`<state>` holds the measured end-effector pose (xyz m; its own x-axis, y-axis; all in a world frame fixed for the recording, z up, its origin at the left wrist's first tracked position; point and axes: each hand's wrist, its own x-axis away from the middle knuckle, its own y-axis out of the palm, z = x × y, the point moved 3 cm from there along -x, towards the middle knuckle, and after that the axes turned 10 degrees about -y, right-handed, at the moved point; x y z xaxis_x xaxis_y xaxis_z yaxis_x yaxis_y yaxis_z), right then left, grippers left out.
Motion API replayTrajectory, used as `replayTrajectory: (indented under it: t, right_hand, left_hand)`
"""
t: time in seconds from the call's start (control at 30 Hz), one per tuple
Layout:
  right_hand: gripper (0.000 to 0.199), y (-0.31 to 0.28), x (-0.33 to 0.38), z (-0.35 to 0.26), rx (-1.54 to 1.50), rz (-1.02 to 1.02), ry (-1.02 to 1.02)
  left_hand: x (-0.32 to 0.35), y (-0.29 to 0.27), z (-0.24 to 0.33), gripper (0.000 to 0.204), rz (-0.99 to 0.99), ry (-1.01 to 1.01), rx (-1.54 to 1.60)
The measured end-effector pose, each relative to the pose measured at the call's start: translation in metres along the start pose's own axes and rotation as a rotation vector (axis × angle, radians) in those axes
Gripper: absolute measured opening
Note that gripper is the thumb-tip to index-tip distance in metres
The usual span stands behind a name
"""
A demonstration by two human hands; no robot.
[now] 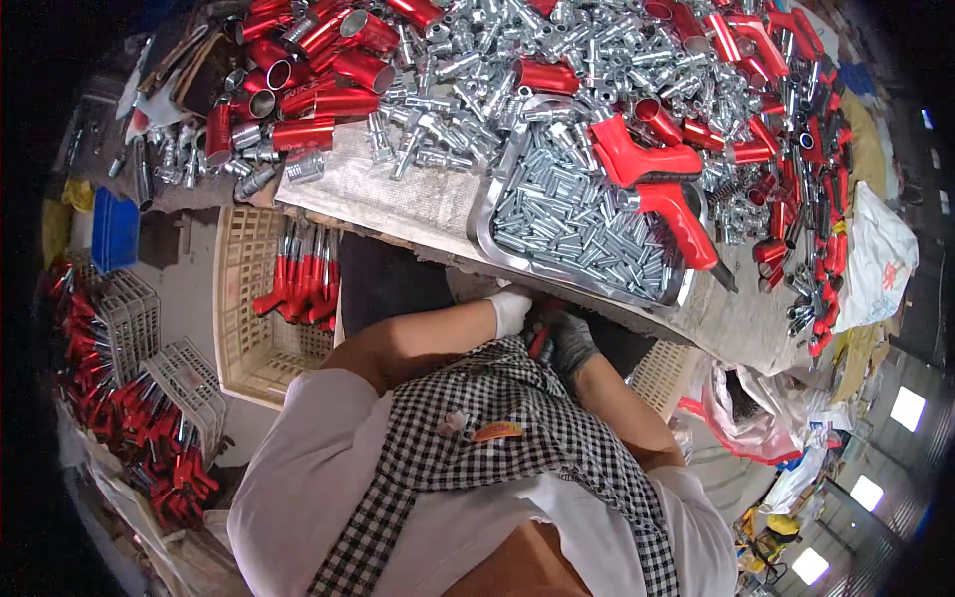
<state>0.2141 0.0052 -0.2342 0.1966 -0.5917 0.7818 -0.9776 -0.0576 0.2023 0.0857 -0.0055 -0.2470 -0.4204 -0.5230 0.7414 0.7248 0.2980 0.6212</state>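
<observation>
My left hand [510, 310], in a white glove, is in front of the table's edge at my lap, its fingertips hidden in shadow. Close beside it is my right hand [571, 343] in a dark grey glove, closed around a red piece [539, 345], of which only a small part shows; its kind cannot be made out. On the table just beyond, a metal tray [484, 234] holds many small silver pins [567, 214]. Two red pistol-shaped grips [647, 159], one with a dark tip, lie across the tray's right side, touched by neither hand.
Silver fittings [477, 60] and red sleeves [338, 75] are heaped across the table. A cream plastic crate [236, 328] at left holds red-handled tools [298, 284]. Grey crates [184, 383] and more red tools [149, 428] stand farther left. A pale sack [761, 413] is at right.
</observation>
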Motion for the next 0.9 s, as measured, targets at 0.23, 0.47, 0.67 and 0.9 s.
replayTrajectory:
  t: [0.23,0.47,0.67,0.9]
  right_hand:
    - [0.013,-0.01,-0.005,0.011,0.077,-0.009,0.059]
    - [0.032,-0.003,-0.067,0.029,1.115,-0.141,-1.155]
    - [0.033,0.031,-0.079,0.004,1.01,-0.092,-1.273]
    - [0.036,0.077,-0.062,0.032,0.964,-0.176,-1.231]
  left_hand:
    - [-0.034,-0.023,-0.029,0.034,0.007,0.787,-0.608]
    - [-0.014,-0.009,-0.008,0.035,-0.047,0.707,-0.386]
    - [0.075,-0.003,0.05,0.049,0.201,0.017,-0.478]
    - [-0.016,-0.037,-0.005,0.027,0.213,-0.068,-2.015]
